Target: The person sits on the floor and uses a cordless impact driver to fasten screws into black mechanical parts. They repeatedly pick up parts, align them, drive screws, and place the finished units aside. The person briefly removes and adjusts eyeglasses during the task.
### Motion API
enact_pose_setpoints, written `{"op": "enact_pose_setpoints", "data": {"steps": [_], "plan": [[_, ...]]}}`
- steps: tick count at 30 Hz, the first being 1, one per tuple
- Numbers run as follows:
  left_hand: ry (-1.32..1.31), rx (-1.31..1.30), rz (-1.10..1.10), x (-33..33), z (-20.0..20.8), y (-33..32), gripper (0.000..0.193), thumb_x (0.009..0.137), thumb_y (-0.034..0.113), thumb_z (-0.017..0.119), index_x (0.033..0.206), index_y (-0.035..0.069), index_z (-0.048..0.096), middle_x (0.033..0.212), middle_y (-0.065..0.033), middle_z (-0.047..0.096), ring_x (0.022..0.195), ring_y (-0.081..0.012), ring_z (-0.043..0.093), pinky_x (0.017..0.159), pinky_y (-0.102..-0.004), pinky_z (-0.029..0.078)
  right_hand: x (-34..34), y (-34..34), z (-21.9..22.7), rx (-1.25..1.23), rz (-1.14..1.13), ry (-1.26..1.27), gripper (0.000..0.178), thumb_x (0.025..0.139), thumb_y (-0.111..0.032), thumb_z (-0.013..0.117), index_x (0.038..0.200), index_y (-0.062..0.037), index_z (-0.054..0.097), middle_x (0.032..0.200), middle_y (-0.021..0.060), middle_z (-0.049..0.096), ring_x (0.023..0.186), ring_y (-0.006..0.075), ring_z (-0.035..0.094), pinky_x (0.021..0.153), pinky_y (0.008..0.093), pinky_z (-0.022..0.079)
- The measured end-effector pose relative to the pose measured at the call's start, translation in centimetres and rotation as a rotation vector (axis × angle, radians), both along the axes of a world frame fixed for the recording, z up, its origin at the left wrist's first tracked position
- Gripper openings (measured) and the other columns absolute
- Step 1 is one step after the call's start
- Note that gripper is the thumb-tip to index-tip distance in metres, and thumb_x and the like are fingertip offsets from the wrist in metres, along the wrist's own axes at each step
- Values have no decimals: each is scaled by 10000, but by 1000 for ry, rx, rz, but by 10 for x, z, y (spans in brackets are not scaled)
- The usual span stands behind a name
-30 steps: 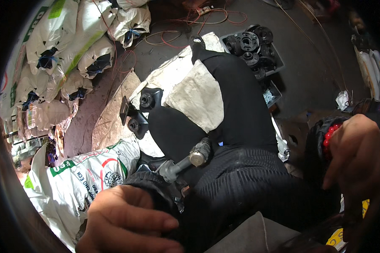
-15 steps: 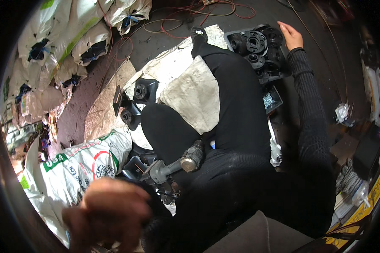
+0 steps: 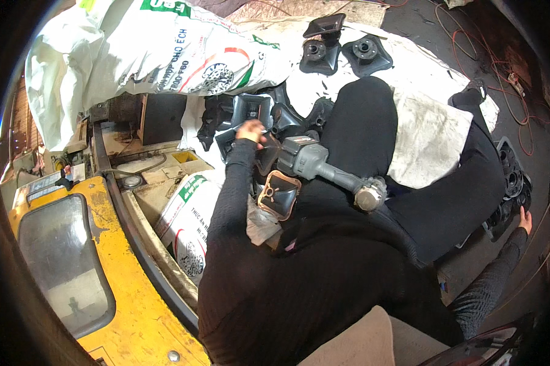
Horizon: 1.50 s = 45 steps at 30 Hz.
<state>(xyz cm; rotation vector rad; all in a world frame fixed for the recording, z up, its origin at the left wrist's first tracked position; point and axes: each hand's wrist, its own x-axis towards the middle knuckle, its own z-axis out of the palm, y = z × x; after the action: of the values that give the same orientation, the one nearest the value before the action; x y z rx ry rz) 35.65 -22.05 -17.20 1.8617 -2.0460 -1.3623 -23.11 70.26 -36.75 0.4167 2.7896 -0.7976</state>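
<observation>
My left hand point(image 3: 250, 132) is low among black square flared parts point(image 3: 252, 110) piled beside my left thigh. Its fingers bend down at the rim of one of them, but they are small and partly blurred, so their grip is unclear. My right hand point(image 3: 524, 221) is at the far right, fingers stretched out beside a tray point(image 3: 508, 149) of round black parts. A grey cordless power tool point(image 3: 323, 166) lies across my lap. Just left of it, a square part with a brownish rim point(image 3: 280, 195) faces up.
Two more flared parts, one with a round hub point(image 3: 365, 47), rest on the white sheet point(image 3: 409, 58). A large printed white sack point(image 3: 165, 52) lies to the left, near a yellow machine panel point(image 3: 113, 244). Red and grey cables point(image 3: 516, 110) cross the dark floor.
The view has swung left, bringing the yellow panel in. My left hand has gone from a blurred spot close to the camera down to the flared parts. My right hand stays by the tray.
</observation>
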Motion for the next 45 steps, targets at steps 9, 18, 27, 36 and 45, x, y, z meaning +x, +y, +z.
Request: {"op": "enact_pose_setpoints", "data": {"steps": [9,18,27,36,45], "plan": [[-319,-150,-664,-41,-155,55,463,811,327,618,1233,156,537,1159,-147,567,1063,-307,559,925,-375,442,89,-55,156,48,-148,105,670,741,-501,693,1223,-55,557,1133,69,592,996,171,550,832,280,421],[-660,3,-477,-109,-215,63,379,822,378,602,1160,208,593,1342,-146,361,1160,-341,479,933,-440,437,191,-133,276,-359,-170,231,418,859,-315,636,1196,-82,555,886,-52,587,533,6,365,475,190,256],[61,-239,-383,-38,-267,22,346,835,298,611,1001,-4,642,1101,-198,577,996,-367,558,829,-395,473,240,-272,286,-899,-194,210,181,863,-220,652,1004,-145,567,619,-107,469,436,11,311,409,199,235],[849,148,412,-59,-82,-29,270,753,195,668,941,44,547,903,-108,550,753,-304,565,623,-493,498,259,-378,289,-783,-153,155,418,837,-227,677,1173,-24,535,727,-61,521,496,22,379,432,206,297],[799,-678,-1225,-283,93,112,300,794,277,646,949,20,653,1034,-191,615,961,-321,601,819,-365,482,267,-413,306,-861,16,494,255,789,-134,727,1016,-63,635,695,-67,553,523,7,428,458,163,319]]}}
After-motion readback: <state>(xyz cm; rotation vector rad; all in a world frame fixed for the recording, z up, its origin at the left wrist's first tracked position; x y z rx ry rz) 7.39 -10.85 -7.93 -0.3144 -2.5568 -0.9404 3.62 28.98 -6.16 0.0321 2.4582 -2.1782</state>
